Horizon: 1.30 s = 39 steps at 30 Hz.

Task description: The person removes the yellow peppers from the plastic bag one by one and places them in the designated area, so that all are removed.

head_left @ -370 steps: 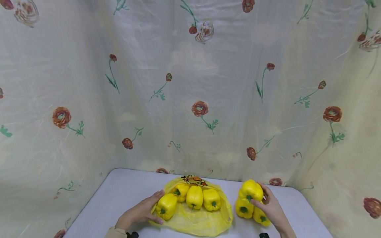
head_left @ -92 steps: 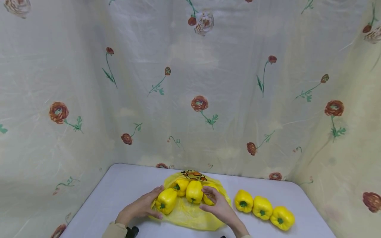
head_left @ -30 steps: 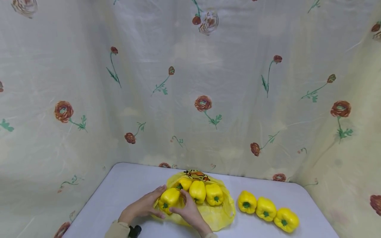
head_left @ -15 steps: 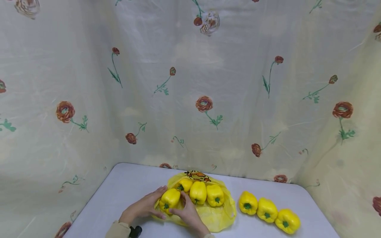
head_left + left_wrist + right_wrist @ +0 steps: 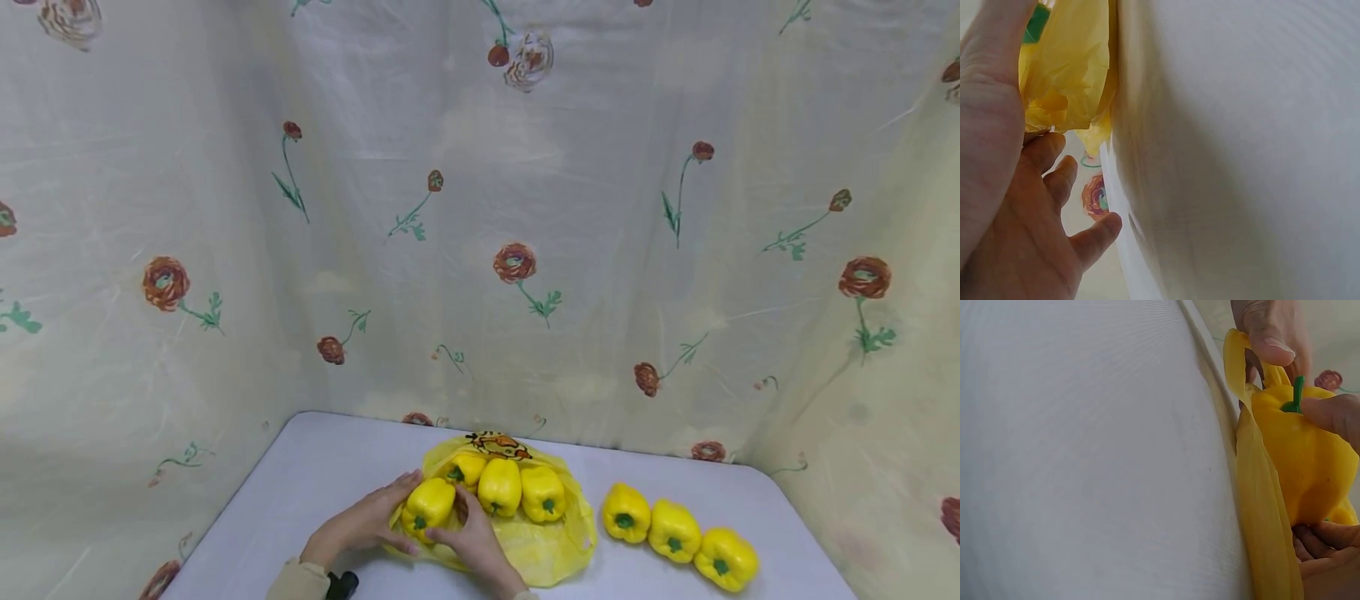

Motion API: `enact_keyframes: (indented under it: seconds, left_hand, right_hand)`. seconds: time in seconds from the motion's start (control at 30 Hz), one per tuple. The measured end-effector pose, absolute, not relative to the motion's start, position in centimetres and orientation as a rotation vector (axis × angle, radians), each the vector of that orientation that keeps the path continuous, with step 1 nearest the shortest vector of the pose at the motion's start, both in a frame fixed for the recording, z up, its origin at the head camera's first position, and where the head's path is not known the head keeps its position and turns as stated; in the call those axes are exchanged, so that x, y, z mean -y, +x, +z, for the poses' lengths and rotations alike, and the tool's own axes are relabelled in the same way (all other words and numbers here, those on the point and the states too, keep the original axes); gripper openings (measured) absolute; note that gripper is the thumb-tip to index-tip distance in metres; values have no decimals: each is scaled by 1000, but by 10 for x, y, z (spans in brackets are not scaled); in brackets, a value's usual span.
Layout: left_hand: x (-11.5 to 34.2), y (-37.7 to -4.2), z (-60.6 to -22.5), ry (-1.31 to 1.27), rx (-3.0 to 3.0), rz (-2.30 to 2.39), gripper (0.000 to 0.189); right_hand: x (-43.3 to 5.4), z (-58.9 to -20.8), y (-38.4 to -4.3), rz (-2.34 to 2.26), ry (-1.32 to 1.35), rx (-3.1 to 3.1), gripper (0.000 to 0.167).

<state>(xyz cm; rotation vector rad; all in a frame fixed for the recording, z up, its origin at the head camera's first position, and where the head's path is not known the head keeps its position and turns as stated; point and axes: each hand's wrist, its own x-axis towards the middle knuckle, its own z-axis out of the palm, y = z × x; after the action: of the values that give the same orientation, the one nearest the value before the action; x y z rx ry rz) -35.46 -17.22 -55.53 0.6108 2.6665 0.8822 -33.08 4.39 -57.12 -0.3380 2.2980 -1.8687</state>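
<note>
A thin yellow plastic bag (image 5: 547, 557) lies on the table with its mouth toward me and several yellow bell peppers at it. My right hand (image 5: 480, 546) grips the front-left bell pepper (image 5: 431, 498), its thumb beside the green stem in the right wrist view. Around the left side of that pepper and the bag's edge is my left hand (image 5: 360, 521), holding the bag between thumb and fingers. Other bell peppers sit further in: one at the back (image 5: 467, 468), one in the middle (image 5: 500, 486) and one at the right (image 5: 543, 493).
To the right of the bag, three yellow bell peppers stand in a slanting row: a left one (image 5: 626, 512), a middle one (image 5: 674, 531) and a right one (image 5: 726, 559). A flowered curtain (image 5: 570, 333) hangs behind and beside the white table (image 5: 300, 467).
Over the earlier frames, my right hand set its bell pepper down in the right-hand row, moved left past the bag's right pepper, and took hold of the front-left one. My left hand has stayed put.
</note>
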Motion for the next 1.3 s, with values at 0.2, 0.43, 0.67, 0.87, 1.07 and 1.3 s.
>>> enact_keyframes:
  seconds: [0.2,0.43,0.67,0.87,1.07,1.3]
  left_hand:
    - [171,-354,-551,611,-2671,871,113]
    - [170,-354,-551,616,-2668,876,114]
    - [170,-354,-553,593,-2676,862,116]
    - [170,-354,-552,593,-2678,854,116]
    - [170,-354,-551,598,-2668,872,117]
    - [171,-352,-552,617,-2667,880,117]
  right_hand:
    - [-44,-568,-330,-1850,-318,-2321,89]
    - [-45,-567,-330,-1797,-309,-2360,89]
    - [-45,-570,-330,-1794,-298,-2366,89]
    - [-45,-571,-330,-1803,-301,-2358,90]
    - [-48,-571,-329,-1806,-317,-2354,89]
    - [-50,-570,-327,-1809,-335,-2342,88]
